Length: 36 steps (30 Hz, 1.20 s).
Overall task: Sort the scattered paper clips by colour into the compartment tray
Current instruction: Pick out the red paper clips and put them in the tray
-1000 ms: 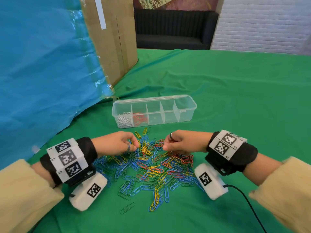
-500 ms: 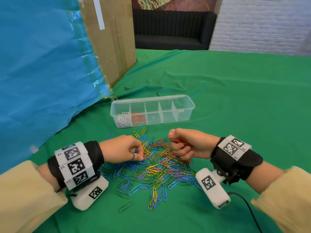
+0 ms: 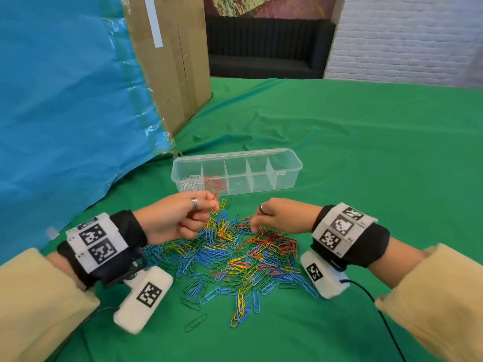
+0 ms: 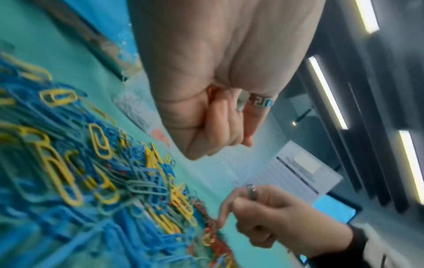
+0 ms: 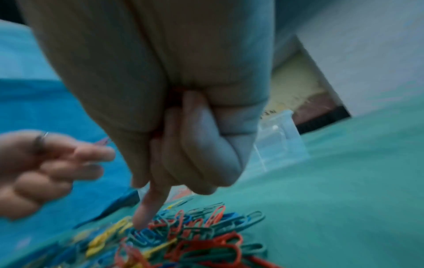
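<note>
- You are in a lounge or office-like room set up for recording, not a kitchen or workshop.
- Your table [image 3: 366, 152] is draped in green cloth, creased toward 12 o'clock.
- At 12 o'clock beyond it, a dark sofa [image 3: 266, 48] stands against the wall under a colourful picture [image 3: 261, 6].
- At 2 o'clock you see a white-painted brick wall [image 3: 405, 40].
- At 11 o'clock a tall cardboard box [image 3: 175, 61] stands on the table, with a blue plastic sheet [image 3: 65, 100] taped to it at 9 o'clock.
- Your left wrist view shows long ceiling strip lights [image 4: 328, 92].
</note>
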Motion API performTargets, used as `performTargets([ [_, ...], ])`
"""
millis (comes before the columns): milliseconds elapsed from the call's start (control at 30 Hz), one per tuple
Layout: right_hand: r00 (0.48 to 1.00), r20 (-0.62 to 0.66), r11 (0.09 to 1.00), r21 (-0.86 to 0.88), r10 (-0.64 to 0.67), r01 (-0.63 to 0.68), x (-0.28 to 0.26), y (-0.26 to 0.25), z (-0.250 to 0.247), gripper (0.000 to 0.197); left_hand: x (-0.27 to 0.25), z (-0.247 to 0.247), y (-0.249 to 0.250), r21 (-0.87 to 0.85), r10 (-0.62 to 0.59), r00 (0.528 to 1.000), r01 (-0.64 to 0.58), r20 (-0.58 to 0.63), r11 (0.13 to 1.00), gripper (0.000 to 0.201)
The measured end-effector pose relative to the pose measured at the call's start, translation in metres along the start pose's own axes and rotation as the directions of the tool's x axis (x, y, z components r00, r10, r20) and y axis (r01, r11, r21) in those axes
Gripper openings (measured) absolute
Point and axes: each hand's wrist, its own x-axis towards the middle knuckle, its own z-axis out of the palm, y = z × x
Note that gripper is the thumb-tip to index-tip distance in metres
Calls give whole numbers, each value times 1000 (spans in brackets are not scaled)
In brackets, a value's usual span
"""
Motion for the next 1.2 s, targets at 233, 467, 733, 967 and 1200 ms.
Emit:
performTargets([
  [233, 999, 41, 984, -179, 29, -21, 14, -7, 9, 26, 10, -4, 5, -407, 32, 981, 50, 192, 912, 5],
  [467, 998, 57, 994, -111, -7, 14, 9, -4, 9, 28, 15, -3, 6, -386, -73, 990, 116, 124, 915, 23],
  [733, 999, 29, 999, -35, -31, 32, 9, 1, 6, 17, 14, -6, 6, -329, -151, 988, 157, 43, 931, 28],
  [967, 999, -2, 996, -67, -51, 50, 9, -1, -1, 10, 10, -3, 3, -293, -211, 977, 190, -39, 937, 16],
  [1200, 990, 136, 963, -256, -44, 78, 9, -9, 7, 12, 10, -4, 6, -292, -247, 967, 221, -54, 930, 20],
])
